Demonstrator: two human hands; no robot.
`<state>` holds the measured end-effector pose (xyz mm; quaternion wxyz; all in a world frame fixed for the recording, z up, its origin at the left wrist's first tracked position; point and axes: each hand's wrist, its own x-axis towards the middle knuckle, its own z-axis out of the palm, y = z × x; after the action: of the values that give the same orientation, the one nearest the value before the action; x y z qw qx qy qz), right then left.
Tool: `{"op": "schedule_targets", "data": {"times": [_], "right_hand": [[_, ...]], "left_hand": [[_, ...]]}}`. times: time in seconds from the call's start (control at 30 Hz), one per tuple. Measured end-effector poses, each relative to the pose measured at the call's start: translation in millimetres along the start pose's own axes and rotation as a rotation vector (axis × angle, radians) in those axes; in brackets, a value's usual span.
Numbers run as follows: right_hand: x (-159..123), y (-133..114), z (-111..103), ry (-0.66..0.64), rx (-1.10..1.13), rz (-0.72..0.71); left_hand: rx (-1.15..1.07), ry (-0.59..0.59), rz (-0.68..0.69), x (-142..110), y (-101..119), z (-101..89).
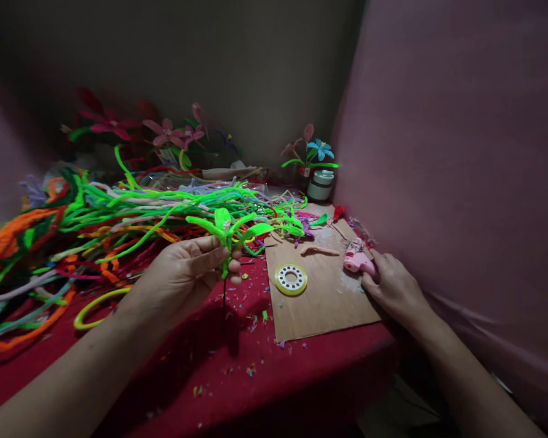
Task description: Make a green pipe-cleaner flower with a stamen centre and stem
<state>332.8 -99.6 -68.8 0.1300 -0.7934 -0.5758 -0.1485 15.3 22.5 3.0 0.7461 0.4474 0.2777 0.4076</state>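
Note:
My left hand (196,266) pinches a bright green pipe-cleaner plant (228,234) by its stem, above the red cloth. Its fuzzy leaves spread outward at the top, and a thin dark wire points down below the fingers. At the right edge of the cardboard, my right hand (393,283) is closed around the handle of a small pink glue gun (359,258). The gun's body lies low over the board, its front turned away from me; whether it rests on the board I cannot tell. A yellow-rimmed tape roll (302,286) lies flat between the two hands.
A large heap of coloured pipe cleaners (164,204) covers the table's left and back. The cardboard (319,310) lies on a red cloth (201,365) strewn with fuzz scraps. Fuzzy flowers (319,149) and a grey-green jar (320,185) stand behind. Pink fabric (461,152) hangs at right.

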Motion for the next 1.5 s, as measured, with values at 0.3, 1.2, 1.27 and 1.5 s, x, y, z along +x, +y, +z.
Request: {"op": "schedule_targets", "data": {"times": [0.3, 1.2, 1.27, 1.5], "right_hand": [[-14, 3, -18, 0.235, 0.397, 0.043], [28, -153, -46, -0.352, 1.572, -0.206], [27, -154, -46, -0.345, 1.580, -0.199], [26, -154, -47, -0.336, 1.596, -0.179]], "left_hand": [[-0.021, -0.007, 0.014, 3, -5, -5.8], [-0.006, 0.143, 0.401, 5, 14, -14.3], [0.038, 0.124, 0.405, 5, 13, -14.1], [0.162, 0.087, 0.401, 4, 8, -15.1]]}}
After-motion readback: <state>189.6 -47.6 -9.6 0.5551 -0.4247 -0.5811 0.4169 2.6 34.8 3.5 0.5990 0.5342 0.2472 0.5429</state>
